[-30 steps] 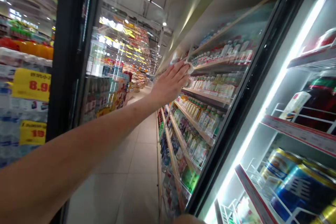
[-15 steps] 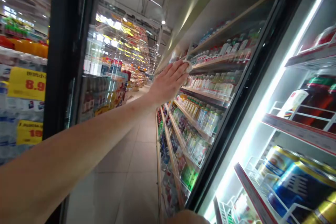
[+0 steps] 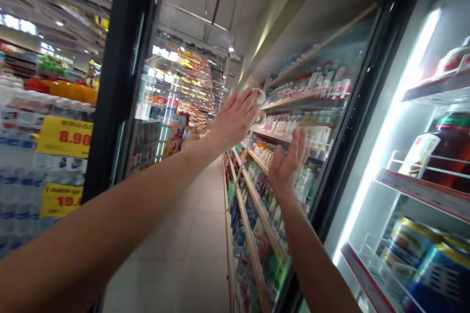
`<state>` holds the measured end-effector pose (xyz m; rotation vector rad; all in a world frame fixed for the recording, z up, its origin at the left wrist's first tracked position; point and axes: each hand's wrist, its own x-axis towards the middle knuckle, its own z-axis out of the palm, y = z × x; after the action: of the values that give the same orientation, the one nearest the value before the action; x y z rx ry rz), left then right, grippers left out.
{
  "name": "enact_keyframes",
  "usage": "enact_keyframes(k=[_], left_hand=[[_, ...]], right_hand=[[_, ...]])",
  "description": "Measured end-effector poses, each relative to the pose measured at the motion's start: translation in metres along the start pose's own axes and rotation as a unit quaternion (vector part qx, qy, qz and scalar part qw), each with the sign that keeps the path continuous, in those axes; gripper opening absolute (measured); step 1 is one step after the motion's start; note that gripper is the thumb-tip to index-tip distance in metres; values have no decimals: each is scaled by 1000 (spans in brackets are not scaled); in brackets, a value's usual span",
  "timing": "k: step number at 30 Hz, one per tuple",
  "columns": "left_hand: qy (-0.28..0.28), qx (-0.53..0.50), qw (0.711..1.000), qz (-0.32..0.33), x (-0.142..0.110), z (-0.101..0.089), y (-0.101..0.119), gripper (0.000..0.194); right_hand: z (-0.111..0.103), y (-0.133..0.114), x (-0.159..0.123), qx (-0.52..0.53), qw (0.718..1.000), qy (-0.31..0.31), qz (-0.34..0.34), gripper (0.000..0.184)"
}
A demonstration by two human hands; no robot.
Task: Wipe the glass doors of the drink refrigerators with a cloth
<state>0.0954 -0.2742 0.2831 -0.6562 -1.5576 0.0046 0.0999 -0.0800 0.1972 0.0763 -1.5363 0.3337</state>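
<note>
My left hand [image 3: 235, 120] reaches far forward, palm turned away, fingers laid flat over a white cloth [image 3: 259, 96]. It presses the cloth toward the glass of an open cooler door; contact with the pane is partly hidden behind the fingers. Lower and to the right, my right hand [image 3: 289, 159] is raised with its fingers stretched and the thumb apart. Nothing shows in it. Behind both hands, shelves of bottles [image 3: 293, 124] appear through or in the glass; which of these, I cannot tell.
A black door frame [image 3: 123, 83] stands upright at left. Beside it are stacked water bottles with a yellow price sign [image 3: 66, 136]. At right, a lit cooler holds dark bottles [image 3: 451, 149] and blue-and-gold cans [image 3: 440, 274] on wire-fronted shelves. A tiled aisle [image 3: 176, 239] runs ahead.
My right hand has risen from the bottom edge into full view, fingers extended. My left hand and the cloth have shifted slightly left and down in the picture. The view has turned slightly left.
</note>
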Motion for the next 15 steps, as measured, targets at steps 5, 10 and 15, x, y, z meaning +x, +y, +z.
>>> enact_keyframes(k=[5, 10, 15], left_hand=[[24, 16, 999, -20, 14, 28, 47, 44], [-53, -6, 985, 164, 30, 46, 85, 40], [13, 18, 997, -79, 48, 15, 19, 45]], right_hand=[[18, 46, 2, -12, 999, -5, 42, 54], [22, 54, -6, 14, 997, 43, 68, 53], [23, 48, -5, 3, 995, 32, 89, 53]])
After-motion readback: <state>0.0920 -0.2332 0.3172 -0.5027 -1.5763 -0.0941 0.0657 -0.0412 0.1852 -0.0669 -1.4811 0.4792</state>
